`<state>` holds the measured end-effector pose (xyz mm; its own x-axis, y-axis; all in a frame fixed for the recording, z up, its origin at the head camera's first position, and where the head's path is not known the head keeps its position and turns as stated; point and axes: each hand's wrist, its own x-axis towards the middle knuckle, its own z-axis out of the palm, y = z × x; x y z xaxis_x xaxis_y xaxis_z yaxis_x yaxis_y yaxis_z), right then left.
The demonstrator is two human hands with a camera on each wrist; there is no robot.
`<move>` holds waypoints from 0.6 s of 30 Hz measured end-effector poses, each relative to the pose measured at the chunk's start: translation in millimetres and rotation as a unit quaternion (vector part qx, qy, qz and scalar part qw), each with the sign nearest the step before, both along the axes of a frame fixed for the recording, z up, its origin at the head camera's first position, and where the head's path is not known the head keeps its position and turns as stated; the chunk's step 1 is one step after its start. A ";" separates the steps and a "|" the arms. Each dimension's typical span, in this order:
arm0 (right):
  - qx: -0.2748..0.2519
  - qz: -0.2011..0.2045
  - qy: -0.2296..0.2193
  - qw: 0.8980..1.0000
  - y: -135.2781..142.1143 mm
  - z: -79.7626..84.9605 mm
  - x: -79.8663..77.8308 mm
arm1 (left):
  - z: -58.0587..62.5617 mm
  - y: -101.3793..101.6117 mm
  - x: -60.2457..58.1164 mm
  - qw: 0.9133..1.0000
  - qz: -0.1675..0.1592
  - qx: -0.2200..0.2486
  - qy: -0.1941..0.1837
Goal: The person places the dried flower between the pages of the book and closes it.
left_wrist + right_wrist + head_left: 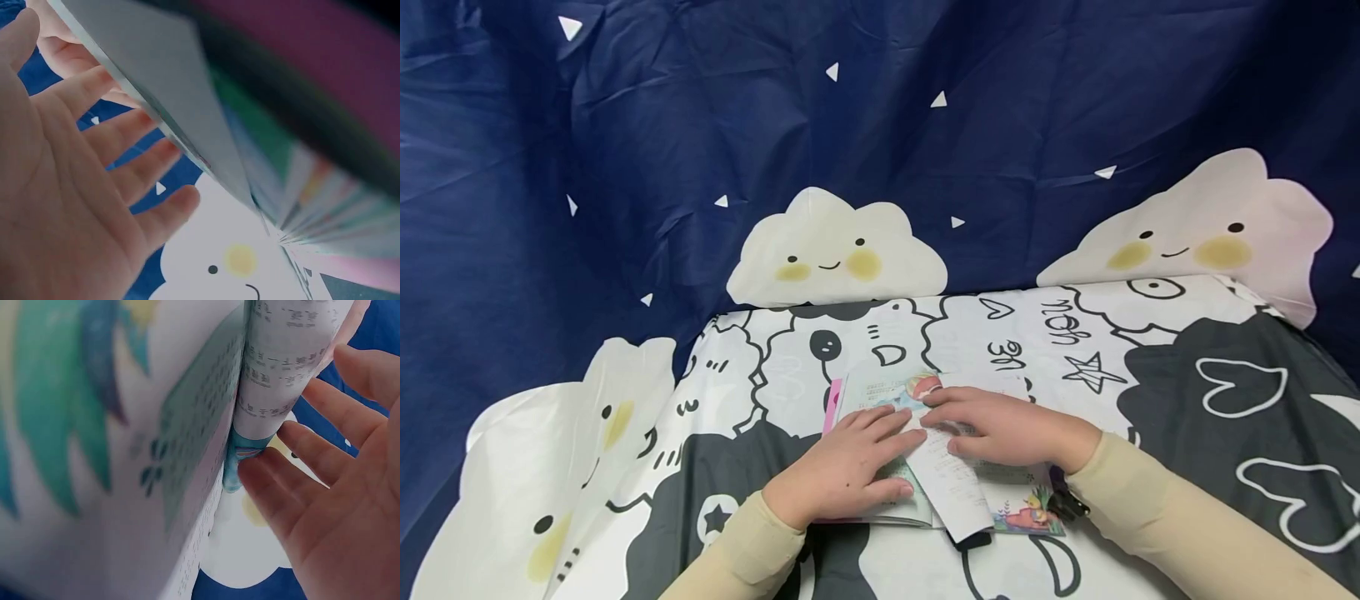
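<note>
An open picture book (871,392) with printed text and coloured drawings lies on the patterned cloth. Along its middle runs a narrow white folded page (953,487) with small print, slanting toward the lower edge. My left hand (850,467) rests over the left page, fingers spread and fairly straight, tips at the fold. From the other side my right hand (1000,425) touches the fold with loosely bent fingers. In the right wrist view its fingertips lie against the rounded, printed page (278,375). The left wrist view shows the fingertips along a page edge (134,94).
A black, white and grey cartoon cloth (1195,500) covers the surface under the book. Behind hangs a dark blue curtain (880,108) with white triangles and smiling clouds (835,250). A black clip-like piece (1067,502) shows by the right wrist.
</note>
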<state>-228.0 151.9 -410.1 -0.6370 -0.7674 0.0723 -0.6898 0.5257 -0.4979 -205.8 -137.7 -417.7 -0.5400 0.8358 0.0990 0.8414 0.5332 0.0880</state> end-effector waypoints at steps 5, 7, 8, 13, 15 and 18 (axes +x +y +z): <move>0.009 0.000 0.007 1.000 -2.4 0.9 -0.3 | 0.1 -0.4 0.8 0.999 0.039 -0.019 -0.032; 0.012 -0.004 0.006 1.000 -2.9 0.3 -0.3 | -0.2 -0.8 1.2 0.997 0.059 -0.030 -0.047; 0.015 -0.007 0.005 1.000 -3.1 0.0 -0.4 | -0.2 -1.0 1.4 0.996 0.068 -0.034 -0.054; 0.027 -0.021 -0.002 0.999 -3.1 0.1 -1.3 | -0.2 -2.4 2.0 0.990 0.112 -0.051 -0.072; 0.032 -0.030 -0.006 0.999 -0.8 1.2 -1.2 | -0.4 -2.4 1.6 0.987 0.128 -0.055 -0.074; 0.042 -0.045 -0.013 0.998 4.6 2.0 -2.0 | -0.9 -2.1 1.1 0.983 0.150 -0.061 -0.082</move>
<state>-230.0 156.6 -408.1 -0.7047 -0.7095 -0.0070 -0.6251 0.6255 -0.4669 -204.7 -139.8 -418.7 -0.7645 0.6367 -0.1009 0.6245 0.7703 0.1293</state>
